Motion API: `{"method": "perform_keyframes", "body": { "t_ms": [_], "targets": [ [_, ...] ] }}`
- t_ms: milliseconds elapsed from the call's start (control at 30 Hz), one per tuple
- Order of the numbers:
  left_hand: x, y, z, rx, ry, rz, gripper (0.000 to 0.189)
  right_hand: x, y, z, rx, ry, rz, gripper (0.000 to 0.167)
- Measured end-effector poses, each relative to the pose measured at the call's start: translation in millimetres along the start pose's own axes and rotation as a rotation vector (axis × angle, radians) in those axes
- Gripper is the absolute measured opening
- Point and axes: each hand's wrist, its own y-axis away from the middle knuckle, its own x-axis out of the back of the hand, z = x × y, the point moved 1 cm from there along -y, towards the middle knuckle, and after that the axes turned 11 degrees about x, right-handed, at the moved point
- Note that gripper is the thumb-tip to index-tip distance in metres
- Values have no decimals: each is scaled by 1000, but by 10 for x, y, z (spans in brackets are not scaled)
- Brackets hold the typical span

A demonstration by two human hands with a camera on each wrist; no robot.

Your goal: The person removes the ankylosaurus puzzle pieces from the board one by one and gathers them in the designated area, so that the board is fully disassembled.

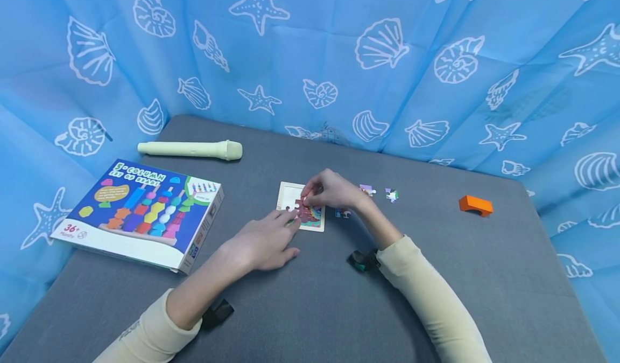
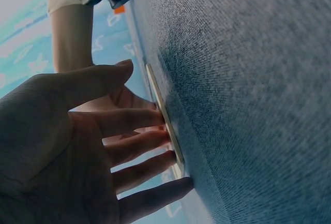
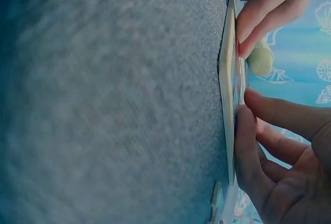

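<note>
A small jigsaw puzzle board (image 1: 287, 189) with a pale wooden rim lies flat on the table, partly filled with reddish-brown and colourful pieces. My left hand (image 1: 263, 240) reaches in from the near left, its fairly straight fingertips resting on the board's lower left part. Over the board's upper right, my right hand (image 1: 335, 192) pinches a reddish puzzle piece (image 1: 304, 197) between thumb and forefinger, low against the picture. The right wrist view shows that thumb and forefinger meeting right at the board's face, with most of the piece hidden. Loose puzzle pieces (image 1: 367, 190) lie just right of the board.
Another loose piece (image 1: 392, 195) lies farther right, and an orange arch block (image 1: 476, 206) stands beyond it. On the left is a bead-set box (image 1: 145, 212), with a pale green toy microphone (image 1: 191, 149) behind it. A blue shell-print curtain (image 1: 300, 56) borders the grey table (image 1: 310, 309).
</note>
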Motion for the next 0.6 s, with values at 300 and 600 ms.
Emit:
{"method": "perform_keyframes", "body": {
  "t_ms": [300, 600],
  "targets": [
    [-4, -3, -3, 5, -4, 3, 69, -24, -13, 18, 10, -51, 10, 15],
    [1, -8, 9, 12, 6, -16, 70, 21, 111, 48, 49, -144, 79, 18]
  ]
}}
